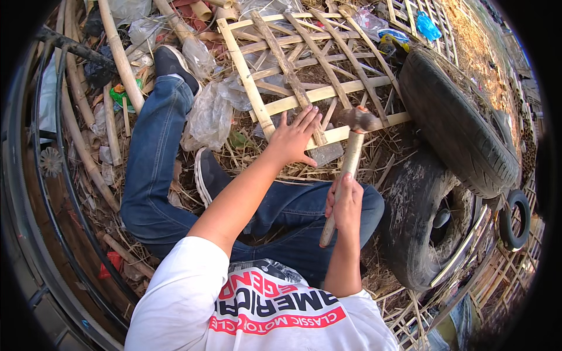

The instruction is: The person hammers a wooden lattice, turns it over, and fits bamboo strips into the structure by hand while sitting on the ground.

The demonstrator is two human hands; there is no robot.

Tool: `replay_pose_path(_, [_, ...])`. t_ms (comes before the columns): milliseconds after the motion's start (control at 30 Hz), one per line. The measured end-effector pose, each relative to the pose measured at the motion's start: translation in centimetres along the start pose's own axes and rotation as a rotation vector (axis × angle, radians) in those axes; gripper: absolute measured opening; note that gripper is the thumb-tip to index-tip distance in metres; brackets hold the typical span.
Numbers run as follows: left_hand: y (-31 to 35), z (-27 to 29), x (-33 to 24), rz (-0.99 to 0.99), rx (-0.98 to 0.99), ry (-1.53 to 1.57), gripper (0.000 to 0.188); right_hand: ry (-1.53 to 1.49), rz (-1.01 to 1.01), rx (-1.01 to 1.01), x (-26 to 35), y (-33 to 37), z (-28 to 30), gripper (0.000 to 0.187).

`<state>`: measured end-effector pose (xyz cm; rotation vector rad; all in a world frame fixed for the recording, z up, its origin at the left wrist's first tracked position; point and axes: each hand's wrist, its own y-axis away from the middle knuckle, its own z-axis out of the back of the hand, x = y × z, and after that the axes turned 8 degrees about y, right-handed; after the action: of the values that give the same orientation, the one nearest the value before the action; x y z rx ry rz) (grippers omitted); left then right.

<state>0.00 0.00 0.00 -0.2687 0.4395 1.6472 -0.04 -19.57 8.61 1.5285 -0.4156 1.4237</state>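
Note:
My right hand (pixel 345 202) is wrapped round the wooden handle of a hammer (pixel 352 153). The hammer's rusty head points away from me, over the near right part of a bamboo lattice panel (pixel 313 93). My left hand (pixel 294 137) lies flat with fingers spread on the panel's near edge, touching the crossing slats there. The panel is made of pale and darker bamboo strips laid across each other and rests on the littered ground in front of my legs. Whether the hammer head touches a slat cannot be told.
Car tyres stand and lie at the right, a large tyre (pixel 462 120), a worn tyre (pixel 415 216) and a small tyre (pixel 516 220). Bamboo poles (pixel 120 52) and a black metal frame (pixel 58 146) line the left. Plastic bags (pixel 208 117) and dry straw cover the ground.

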Motion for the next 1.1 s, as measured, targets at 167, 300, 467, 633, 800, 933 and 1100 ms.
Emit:
replay_pose_path(167, [0.1,1.0,0.4,0.041,0.04,-0.051,0.127,0.075,-0.236,0.041,-3.9,-2.3,-1.8,0.051])
replay_pose_path(300, [0.2,0.7,0.4,0.042,0.024,-0.047,0.128,0.094,-0.252,0.026,-3.7,-2.3,-1.9,0.049])
replay_pose_path(467, [0.1,0.4,0.1,0.036,0.016,-0.034,0.128,0.098,-0.26,0.024,-3.9,-2.1,-1.4,0.053])
replay_pose_path(633, [0.1,0.5,-0.1,0.038,0.022,-0.019,0.128,0.09,-0.261,0.021,-3.5,-2.0,-1.3,0.051])
replay_pose_path(800, [0.0,0.4,-0.2,0.036,0.022,-0.016,0.129,0.08,-0.269,0.019,-3.4,-2.0,-1.1,0.05])
replay_pose_path(933, [-0.1,0.6,-0.4,0.04,0.04,-0.023,0.129,0.085,-0.275,0.014,-3.0,-1.9,-1.1,0.049])
replay_pose_path(1100, [0.0,0.4,-0.2,0.012,-0.006,-0.007,0.13,0.096,-0.213,0.008,-0.8,-1.3,-0.4,0.05])
